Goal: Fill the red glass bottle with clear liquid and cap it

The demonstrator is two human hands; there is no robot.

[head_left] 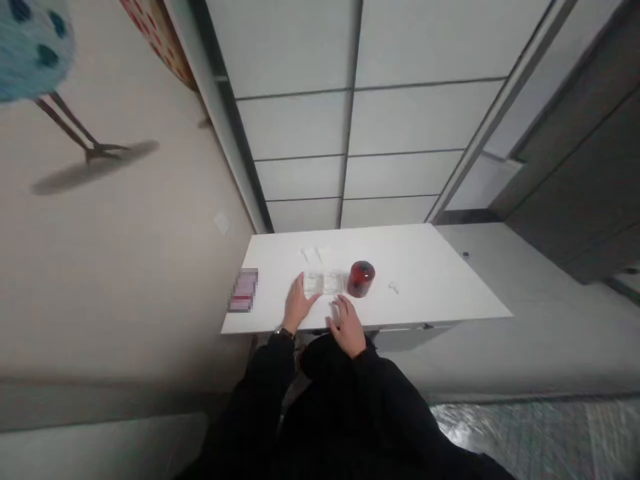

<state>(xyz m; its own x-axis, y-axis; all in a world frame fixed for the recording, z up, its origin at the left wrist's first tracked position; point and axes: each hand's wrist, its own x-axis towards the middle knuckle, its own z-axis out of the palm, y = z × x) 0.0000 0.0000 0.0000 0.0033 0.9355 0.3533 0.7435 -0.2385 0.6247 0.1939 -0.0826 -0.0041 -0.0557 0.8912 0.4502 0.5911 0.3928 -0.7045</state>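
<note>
A clear, shallow box with two compartments (323,283) lies flat on the white table (425,280). Around its left end is my left hand (297,307), fingers along the side and thumb at the front edge. My right hand (347,327) rests just below the box's right part, its fingers spread and holding nothing I can see. Just right of the box stands a dark red, translucent round jar (361,279). Small white slender pieces (312,255) lie behind the box, too faint to name. Another small whitish piece (393,287) sits right of the jar.
A pixelated pinkish rectangular item (243,291) lies at the table's left edge. White paneled doors (300,133) rise behind the table. The left wall (175,233) runs close beside it, with a bird-like decoration (35,53) on it.
</note>
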